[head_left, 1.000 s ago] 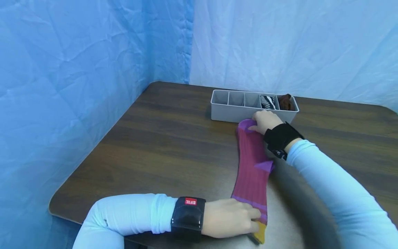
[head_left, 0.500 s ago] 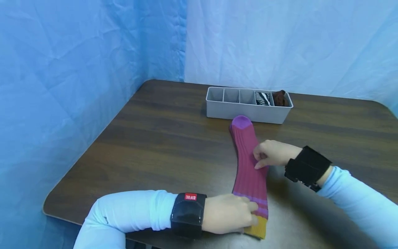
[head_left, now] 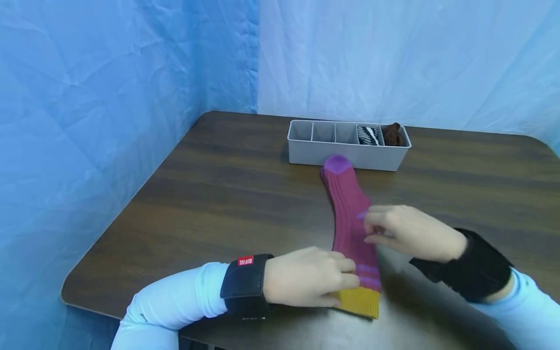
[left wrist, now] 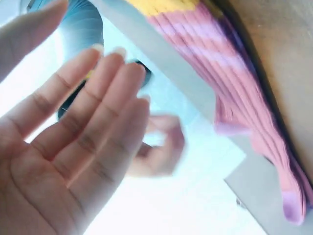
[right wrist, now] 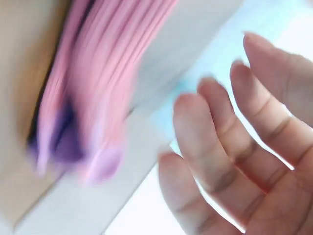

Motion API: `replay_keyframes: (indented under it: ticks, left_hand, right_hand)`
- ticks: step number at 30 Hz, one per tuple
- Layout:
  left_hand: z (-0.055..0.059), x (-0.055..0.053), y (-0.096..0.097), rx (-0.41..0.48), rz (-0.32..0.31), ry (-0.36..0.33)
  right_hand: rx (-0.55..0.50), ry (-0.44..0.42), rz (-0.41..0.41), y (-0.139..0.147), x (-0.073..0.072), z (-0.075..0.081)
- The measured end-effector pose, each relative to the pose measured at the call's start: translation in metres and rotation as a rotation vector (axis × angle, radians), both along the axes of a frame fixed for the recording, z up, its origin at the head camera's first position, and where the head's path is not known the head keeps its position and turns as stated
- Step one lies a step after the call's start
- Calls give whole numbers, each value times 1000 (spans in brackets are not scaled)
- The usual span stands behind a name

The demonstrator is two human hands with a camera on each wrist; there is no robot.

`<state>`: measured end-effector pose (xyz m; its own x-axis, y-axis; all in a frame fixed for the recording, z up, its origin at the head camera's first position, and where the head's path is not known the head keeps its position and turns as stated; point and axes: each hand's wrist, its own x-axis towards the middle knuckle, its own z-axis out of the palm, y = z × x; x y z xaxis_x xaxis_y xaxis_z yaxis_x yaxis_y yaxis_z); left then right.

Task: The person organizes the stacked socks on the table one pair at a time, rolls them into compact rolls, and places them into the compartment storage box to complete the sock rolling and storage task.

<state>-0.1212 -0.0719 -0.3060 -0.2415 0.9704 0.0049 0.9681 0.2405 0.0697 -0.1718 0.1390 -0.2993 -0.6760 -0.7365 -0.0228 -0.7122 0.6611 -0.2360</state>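
- We see the left hand (head_left: 308, 278) with fingers loosely extended, holding nothing, at the left edge of the yellow cuff; whether it touches, we cannot tell.
- Next we find the gray five-compartment organizer (head_left: 306, 153) near the far edge of the wooden table (head_left: 218, 194).
- We see the ribbed maroon socks (head_left: 351, 233) layered flat on the table, purple toes toward the organizer.
- We spot black-and-white striped fabric (head_left: 368, 136) in its fourth compartment, brown fabric (head_left: 393, 135) in its fifth.
- We see the right hand (head_left: 409, 231) holding nothing, fingers relaxed and slightly bent, beside the socks' right edge.
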Motion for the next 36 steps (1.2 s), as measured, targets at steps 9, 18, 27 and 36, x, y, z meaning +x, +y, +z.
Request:
replay_keyframes:
  ticks: [9, 18, 27, 36]
  left_hand:
    - [-17, -2, 10, -133, 24, -11]
    - [-18, -6, 11, 14, -49, 32]
    - [-9, -7, 8, 320, -87, 509]
    - [-22, 4, 12, -5, -112, 319]
  right_hand:
    - [-10, -182, 209, -5, 51, -21]
    - [8, 16, 225, -7, 62, -22]
    - [-153, 622, 253, -3, 64, -7]
    - [-87, 348, 370, -5, 65, -31]
